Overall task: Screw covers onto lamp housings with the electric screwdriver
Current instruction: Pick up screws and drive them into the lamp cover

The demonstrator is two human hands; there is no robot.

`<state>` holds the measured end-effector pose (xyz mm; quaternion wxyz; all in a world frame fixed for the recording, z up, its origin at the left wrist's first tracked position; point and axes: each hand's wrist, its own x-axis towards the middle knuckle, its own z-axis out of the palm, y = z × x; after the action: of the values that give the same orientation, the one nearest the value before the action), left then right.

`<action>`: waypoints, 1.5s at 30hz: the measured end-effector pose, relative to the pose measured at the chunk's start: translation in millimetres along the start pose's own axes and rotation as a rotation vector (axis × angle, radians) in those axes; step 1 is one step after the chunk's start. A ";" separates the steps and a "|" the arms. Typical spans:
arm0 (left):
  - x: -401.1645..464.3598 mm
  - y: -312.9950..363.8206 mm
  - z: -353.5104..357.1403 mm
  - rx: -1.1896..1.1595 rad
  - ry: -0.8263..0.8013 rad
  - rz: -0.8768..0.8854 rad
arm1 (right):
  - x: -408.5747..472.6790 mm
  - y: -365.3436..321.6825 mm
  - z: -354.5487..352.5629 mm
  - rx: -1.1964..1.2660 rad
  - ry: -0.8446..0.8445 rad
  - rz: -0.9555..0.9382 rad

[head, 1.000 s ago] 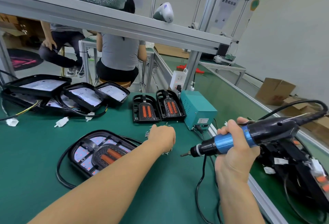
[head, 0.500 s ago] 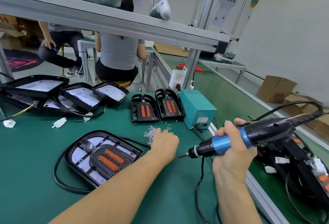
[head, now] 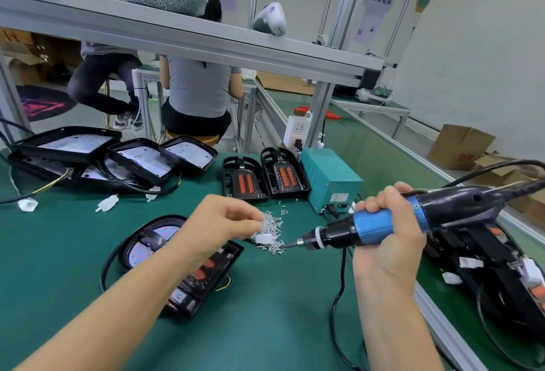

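A black lamp housing [head: 147, 242] with a black cover [head: 203, 285] on it lies on the green bench, partly hidden under my left forearm. Just right of it is a pile of small silver screws [head: 274, 230] with a white connector [head: 263, 238] on it. My left hand [head: 224, 223] hovers over the pile, thumb and fingertips pinched on screws at its top. My right hand [head: 386, 255] grips the blue and black electric screwdriver [head: 380, 224], held level, with its bit at the pile's right edge.
Two spare covers with orange strips [head: 244, 183] stand beside a teal power box [head: 330, 177] at the back. Open housings [head: 88, 146] are stacked at the back left. More black lamps [head: 486, 270] lie right of the bench rail. The screwdriver's cable [head: 339, 297] trails toward me. People sit beyond.
My left hand has gone from a fist on the screw pile to a raised pinch over it. The screwdriver's bit has dropped and moved left to the pile.
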<state>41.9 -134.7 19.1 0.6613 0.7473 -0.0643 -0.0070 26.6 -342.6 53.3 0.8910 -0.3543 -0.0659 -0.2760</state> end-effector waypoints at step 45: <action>-46.9 -42.2 -43.3 0.696 0.240 0.090 | -43.7 77.5 66.1 -0.200 -0.177 0.064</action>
<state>3.1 -82.0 -20.8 0.3700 0.9194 -0.0175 0.1319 36.9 -232.8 42.5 0.8503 -0.4663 -0.1049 -0.2204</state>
